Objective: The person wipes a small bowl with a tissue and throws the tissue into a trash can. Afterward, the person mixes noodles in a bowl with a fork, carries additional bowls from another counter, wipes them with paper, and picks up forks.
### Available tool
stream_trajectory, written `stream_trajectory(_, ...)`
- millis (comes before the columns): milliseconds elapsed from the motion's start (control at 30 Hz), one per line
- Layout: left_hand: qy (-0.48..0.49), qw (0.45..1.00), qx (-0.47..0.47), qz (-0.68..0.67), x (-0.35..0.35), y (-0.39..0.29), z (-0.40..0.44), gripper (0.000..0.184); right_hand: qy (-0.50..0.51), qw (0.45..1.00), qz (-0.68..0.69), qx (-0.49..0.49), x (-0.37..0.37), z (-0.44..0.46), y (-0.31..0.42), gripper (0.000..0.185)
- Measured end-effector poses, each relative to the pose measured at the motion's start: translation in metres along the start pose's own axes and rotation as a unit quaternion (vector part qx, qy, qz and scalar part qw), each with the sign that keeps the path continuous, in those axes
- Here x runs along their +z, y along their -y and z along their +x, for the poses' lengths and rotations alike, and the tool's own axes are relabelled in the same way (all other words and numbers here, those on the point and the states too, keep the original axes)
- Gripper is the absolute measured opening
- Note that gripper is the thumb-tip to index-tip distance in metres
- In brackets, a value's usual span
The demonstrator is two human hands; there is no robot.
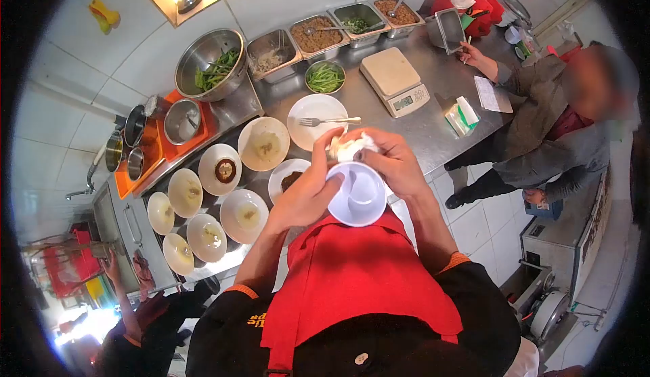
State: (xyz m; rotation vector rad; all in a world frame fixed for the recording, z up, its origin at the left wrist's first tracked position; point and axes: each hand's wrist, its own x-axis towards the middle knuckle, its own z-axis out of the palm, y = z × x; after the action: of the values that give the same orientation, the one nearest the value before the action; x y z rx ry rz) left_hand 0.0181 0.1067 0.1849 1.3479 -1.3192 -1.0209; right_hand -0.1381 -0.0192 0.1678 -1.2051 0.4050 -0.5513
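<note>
head view: near the centre of the frame, my left hand [308, 191] is clamped on the small white bowl [367, 204], thumb over its left rim. my right hand [399, 163] is at its upper right edge, fingers pinched together on a crumpled white wad [349, 148]; cloth or paper, i cannot tell. the bowl's mouth faces up toward me, over the top of my red apron [365, 275]. just past my hands lies a white plate [301, 109] with a fork [328, 121] on it, and up and right of that, a scale [393, 79] on the metal counter [433, 123]. left of centre sit 8 pale bowls [233, 204], 2 of them with something dark inside. 4 steel pans [283, 71] of food line the top, and a large metal bowl [188, 62] with green beans [215, 71] is at upper left. at upper right, a co-worker's hand [477, 57] is just beside a metal container [447, 30].
</note>
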Motion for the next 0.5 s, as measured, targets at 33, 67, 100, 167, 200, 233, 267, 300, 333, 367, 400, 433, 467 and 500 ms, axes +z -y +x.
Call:
stream_trajectory(33,0.032,0.997,-0.029,-0.071,0.001,-0.002,-0.001,0.067,0.055,0.997,0.011,0.055,0.000,0.002,0.002,0.035)
stream_trajectory(67,0.029,0.999,-0.010,-0.008,-0.003,0.000,-0.001,0.071,0.051,0.996,0.020,0.063,0.003,0.002,0.005,0.033)
stream_trajectory(100,0.029,0.999,-0.011,-0.008,-0.007,-0.001,-0.001,0.071,0.051,0.996,0.021,0.064,0.003,0.001,0.008,0.033)
stream_trajectory(167,0.023,0.997,-0.060,0.037,-0.017,-0.003,0.001,0.072,0.076,0.992,-0.055,0.086,0.002,0.000,0.011,0.038)
stream_trajectory(200,-0.007,0.995,-0.024,0.099,-0.020,0.001,0.003,0.076,0.082,0.991,-0.052,0.091,0.004,-0.001,0.009,0.038)
stream_trajectory(233,-0.013,0.994,-0.032,0.099,-0.024,0.001,0.002,0.076,0.083,0.995,-0.053,0.032,0.006,-0.002,0.007,0.039)
stream_trajectory(267,-0.024,0.992,-0.038,0.121,-0.027,-0.003,0.002,0.077,0.084,0.995,-0.054,-0.030,0.008,-0.001,0.005,0.041)
stream_trajectory(300,-0.033,0.988,-0.041,0.144,-0.030,-0.009,0.004,0.079,0.092,0.994,-0.052,-0.028,0.013,0.001,0.005,0.041)
stream_trajectory(333,-0.056,0.982,-0.017,0.179,-0.030,-0.012,0.005,0.083,0.053,0.979,-0.158,-0.114,0.017,0.000,0.005,0.044)
stream_trajectory(367,-0.060,0.982,-0.021,0.180,-0.028,-0.013,0.005,0.083,0.011,0.944,-0.262,-0.199,0.021,-0.001,0.005,0.047)
stream_trajectory(400,-0.088,0.979,0.005,0.185,-0.027,-0.014,0.007,0.086,-0.008,0.951,-0.236,-0.201,0.023,-0.003,0.004,0.050)
stream_trajectory(433,-0.116,0.974,0.031,0.190,-0.025,-0.014,0.009,0.088,-0.007,0.951,-0.236,-0.200,0.022,-0.002,0.001,0.050)
stream_trajectory(467,-0.116,0.974,0.031,0.190,-0.022,-0.013,0.009,0.088,-0.053,0.955,-0.194,-0.217,0.020,-0.001,-0.006,0.049)
stream_trajectory(500,-0.139,0.980,0.017,0.139,-0.018,-0.011,0.006,0.089,-0.100,0.956,-0.151,-0.232,0.021,-0.001,-0.007,0.049)
